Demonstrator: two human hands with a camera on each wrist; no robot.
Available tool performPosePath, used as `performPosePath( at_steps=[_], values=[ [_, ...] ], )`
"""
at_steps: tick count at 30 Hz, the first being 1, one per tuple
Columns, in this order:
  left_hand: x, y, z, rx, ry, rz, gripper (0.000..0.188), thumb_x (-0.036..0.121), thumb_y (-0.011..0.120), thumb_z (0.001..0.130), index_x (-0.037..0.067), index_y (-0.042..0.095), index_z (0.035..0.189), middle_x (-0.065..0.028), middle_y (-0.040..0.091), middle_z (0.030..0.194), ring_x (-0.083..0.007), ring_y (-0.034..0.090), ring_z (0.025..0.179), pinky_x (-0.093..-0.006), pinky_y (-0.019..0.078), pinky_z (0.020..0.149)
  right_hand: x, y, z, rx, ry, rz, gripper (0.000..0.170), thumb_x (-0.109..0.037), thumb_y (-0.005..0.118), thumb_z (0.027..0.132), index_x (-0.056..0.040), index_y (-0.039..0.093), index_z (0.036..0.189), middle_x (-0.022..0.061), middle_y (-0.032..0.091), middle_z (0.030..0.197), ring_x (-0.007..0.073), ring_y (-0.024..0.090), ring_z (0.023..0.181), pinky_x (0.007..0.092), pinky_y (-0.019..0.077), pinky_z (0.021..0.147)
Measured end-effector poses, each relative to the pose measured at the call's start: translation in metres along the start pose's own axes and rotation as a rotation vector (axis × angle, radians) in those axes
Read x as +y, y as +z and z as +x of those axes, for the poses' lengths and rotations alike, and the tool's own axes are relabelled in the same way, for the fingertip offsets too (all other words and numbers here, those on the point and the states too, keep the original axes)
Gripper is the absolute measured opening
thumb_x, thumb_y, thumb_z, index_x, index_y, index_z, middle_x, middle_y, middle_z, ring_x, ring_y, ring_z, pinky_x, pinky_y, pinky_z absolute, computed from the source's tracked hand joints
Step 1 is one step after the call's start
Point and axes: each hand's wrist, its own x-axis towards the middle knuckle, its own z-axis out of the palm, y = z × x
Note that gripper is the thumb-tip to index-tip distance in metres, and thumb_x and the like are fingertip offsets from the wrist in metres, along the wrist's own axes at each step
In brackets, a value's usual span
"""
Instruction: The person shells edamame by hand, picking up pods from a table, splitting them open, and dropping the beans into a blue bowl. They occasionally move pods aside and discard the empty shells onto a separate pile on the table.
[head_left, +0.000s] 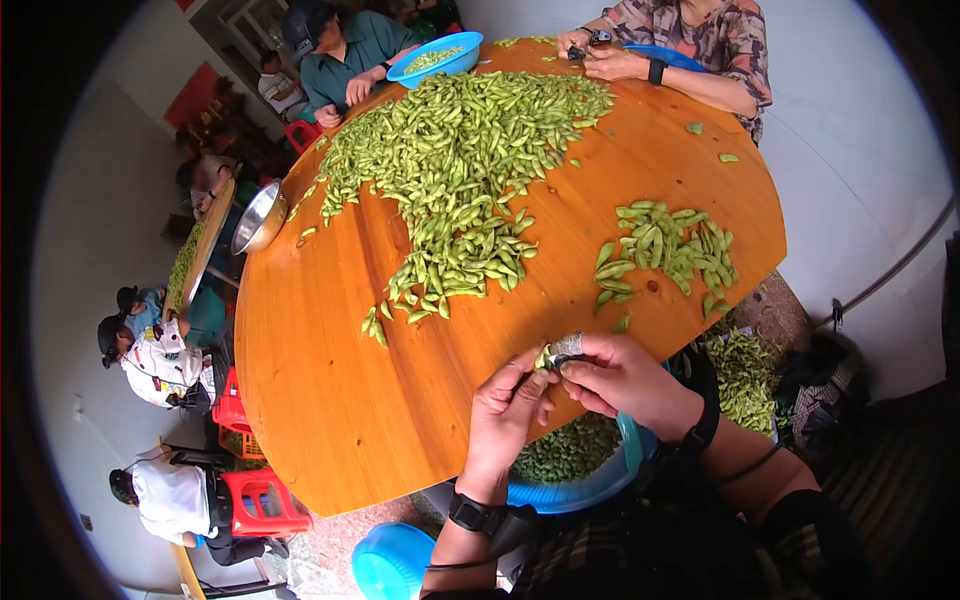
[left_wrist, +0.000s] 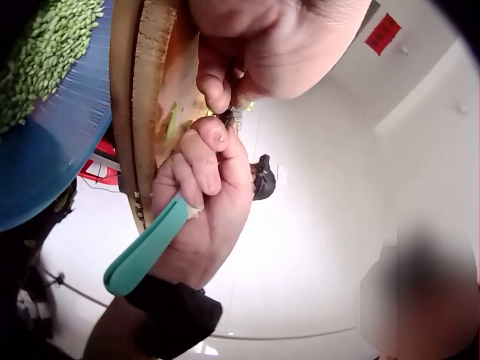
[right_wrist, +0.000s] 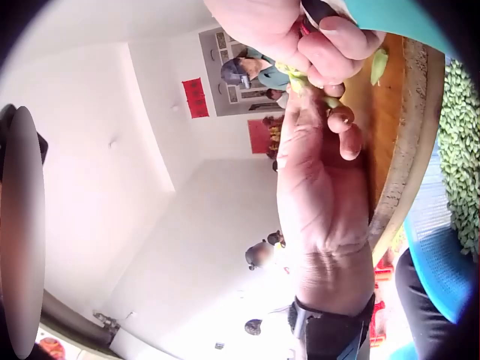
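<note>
Near the table's front edge, both hands meet over a green soybean pod (head_left: 543, 357). My left hand (head_left: 510, 405) pinches the pod between thumb and fingertips; in the right wrist view the pod (right_wrist: 296, 77) shows between the two hands. My right hand (head_left: 630, 380) bears a grey wrapping (head_left: 568, 346) on a finger, and its thumb is close against the pod. Its curled fingers hold a teal-handled tool (left_wrist: 150, 247), whose working end is hidden. Just below, a blue basin (head_left: 600, 495) holds shelled green beans (head_left: 567, 450).
A large heap of pods (head_left: 460, 150) covers the back of the round wooden table (head_left: 320, 400); a smaller pile (head_left: 668, 245) lies at right. A steel bowl (head_left: 260, 218) stands at the left edge. Two people work opposite, one beside a blue bowl (head_left: 437, 62). Empty-looking blue tub (head_left: 393, 560) below.
</note>
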Motion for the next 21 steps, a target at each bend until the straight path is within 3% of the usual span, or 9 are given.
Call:
performPosePath(
  at_steps=[3,7,9,12,14,16,21],
  values=[
    [0.007,-0.002,0.0,0.013,-0.081,-0.104,0.035,0.009,0.051,0.099,0.0,0.052,0.132,-0.0056,0.065,0.095,-0.0059,0.051,0.063,-0.0161,0.041,0.054,-0.007,-0.003,0.003,-0.058,0.046,0.048,0.011,-0.011,0.05,0.096,-0.0027,0.058,0.093,-0.0022,0.051,0.068,0.0025,0.042,0.049,0.0189,0.0298,0.043],
    [0.014,-0.008,0.005,-0.107,-0.142,-0.411,0.04,0.009,0.05,0.099,0.002,0.045,0.138,-0.006,0.064,0.094,-0.0039,0.046,0.06,-0.0139,0.0347,0.05,-0.018,-0.003,0.004,-0.083,0.068,0.028,0.011,-0.011,0.051,0.095,-0.0036,0.059,0.095,-0.003,0.051,0.069,0.0022,0.041,0.049,0.0192,0.0297,0.043],
    [0.012,-0.006,0.007,-0.029,-0.187,-0.421,0.039,0.01,0.049,0.099,0.003,0.046,0.137,-0.0046,0.063,0.094,-0.0032,0.044,0.059,-0.0135,0.0328,0.049,-0.011,0.0,0.007,-0.039,0.025,-0.031,0.011,-0.01,0.05,0.095,-0.0037,0.059,0.097,-0.0033,0.051,0.069,0.0022,0.042,0.05,0.0194,0.0311,0.044],
    [0.003,0.006,0.004,0.0,-0.065,-0.171,0.037,0.013,0.049,0.101,0.004,0.048,0.136,0.0008,0.061,0.085,-0.002,0.043,0.057,-0.0148,0.0318,0.048,-0.002,0.008,0.009,0.086,-0.134,-0.261,0.016,-0.008,0.051,0.093,-0.0026,0.061,0.104,-0.0003,0.056,0.066,0.0052,0.05,0.054,0.0232,0.041,0.048],
    [0.0,0.011,0.003,0.136,0.043,0.097,0.032,0.017,0.05,0.101,0.001,0.056,0.128,0.0059,0.054,0.071,-0.0007,0.041,0.055,-0.0174,0.0318,0.047,0.003,0.015,0.006,0.127,-0.205,-0.338,0.017,-0.007,0.053,0.091,-0.0012,0.062,0.105,0.0031,0.059,0.068,0.0078,0.053,0.057,0.0257,0.0449,0.052],
    [-0.001,0.013,0.003,0.151,0.091,0.179,0.032,0.017,0.049,0.101,0.0,0.057,0.127,0.0056,0.054,0.072,-0.0007,0.042,0.057,-0.0172,0.0334,0.049,0.01,0.017,0.009,0.161,-0.286,-0.37,0.018,-0.006,0.056,0.089,0.0005,0.063,0.104,0.0089,0.064,0.072,0.0106,0.057,0.062,0.0281,0.0474,0.058],
    [-0.006,0.013,0.005,0.223,0.294,0.344,0.028,0.013,0.044,0.102,-0.001,0.06,0.12,0.0021,0.057,0.069,-0.0032,0.048,0.06,-0.0198,0.0421,0.055,0.013,0.019,0.009,0.188,-0.338,-0.372,0.019,-0.005,0.057,0.087,0.0006,0.064,0.104,0.0134,0.064,0.076,0.0136,0.057,0.062,0.0298,0.0472,0.059]
  ],
)
